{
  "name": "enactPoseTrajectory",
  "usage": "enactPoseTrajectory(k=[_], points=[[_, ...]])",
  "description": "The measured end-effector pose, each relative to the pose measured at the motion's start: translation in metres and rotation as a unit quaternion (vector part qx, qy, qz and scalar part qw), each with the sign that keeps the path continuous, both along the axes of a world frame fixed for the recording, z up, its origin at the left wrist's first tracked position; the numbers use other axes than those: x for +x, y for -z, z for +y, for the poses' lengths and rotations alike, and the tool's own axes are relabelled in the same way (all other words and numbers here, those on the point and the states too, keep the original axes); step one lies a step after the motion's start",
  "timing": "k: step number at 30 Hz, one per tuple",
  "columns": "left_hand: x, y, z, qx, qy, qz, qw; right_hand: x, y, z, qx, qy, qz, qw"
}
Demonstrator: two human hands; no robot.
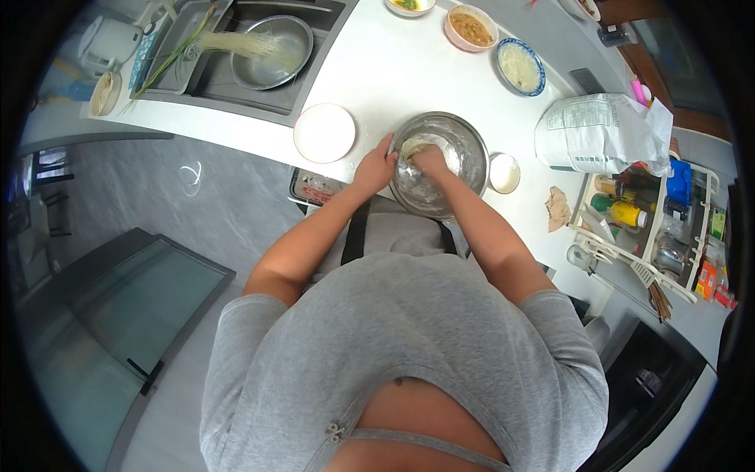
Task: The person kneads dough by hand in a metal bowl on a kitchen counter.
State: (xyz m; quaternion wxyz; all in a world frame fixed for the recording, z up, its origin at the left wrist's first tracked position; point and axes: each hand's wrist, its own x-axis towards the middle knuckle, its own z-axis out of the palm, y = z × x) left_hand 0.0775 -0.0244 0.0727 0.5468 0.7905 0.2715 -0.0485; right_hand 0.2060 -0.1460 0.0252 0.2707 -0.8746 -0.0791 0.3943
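Note:
A stainless steel mixing bowl [472, 168] stands at the counter's front edge, close against my body. White floury residue coats its inside. My left hand [377, 167] grips the bowl's left rim, thumb towards the inside. Inside the bowl, my right hand [430, 160] has its fingers curled on a pale lump of dough [413, 145] against the left wall; the fingertips are partly hidden. To the left of the bowl sits a round white dish [324, 133] with a reddish rim. A small white cup [505, 173] stands just right of the bowl.
Farther back are a pink bowl of brown paste [470, 28] and a blue-patterned bowl of pale shreds [520, 68]. A large white bag [596, 133] stands right. The sink [206, 85] holds a metal basin [272, 74] with noodles. A seasoning rack [652, 218] is at far right.

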Motion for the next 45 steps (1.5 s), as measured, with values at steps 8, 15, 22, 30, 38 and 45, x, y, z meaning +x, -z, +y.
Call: enactPoseTrajectory(k=[8, 15, 22, 30, 38, 45], points=[[0.000, -0.002, -0.001, -0.005, -0.017, -0.015, 1.000, 0.000, -0.001, 0.018, -0.125, -0.187, -0.090, 0.970], [0.001, 0.001, -0.003, 0.006, -0.023, -0.028, 0.999, 0.002, 0.018, 0.010, -0.100, -0.238, -0.111, 0.960], [-0.001, -0.001, 0.002, -0.035, -0.014, -0.014, 0.999, 0.015, 0.033, -0.027, 0.076, 0.030, -0.047, 0.996], [0.000, -0.002, 0.002, -0.030, -0.008, -0.006, 0.999, 0.036, 0.045, -0.013, 0.011, 0.141, 0.089, 0.986], [-0.002, 0.005, 0.002, -0.010, -0.014, -0.027, 1.000, 0.019, 0.012, -0.003, -0.052, -0.091, -0.158, 0.982], [-0.001, 0.014, 0.001, 0.004, -0.018, -0.056, 0.998, 0.019, 0.001, 0.028, -0.130, -0.194, -0.135, 0.963]])
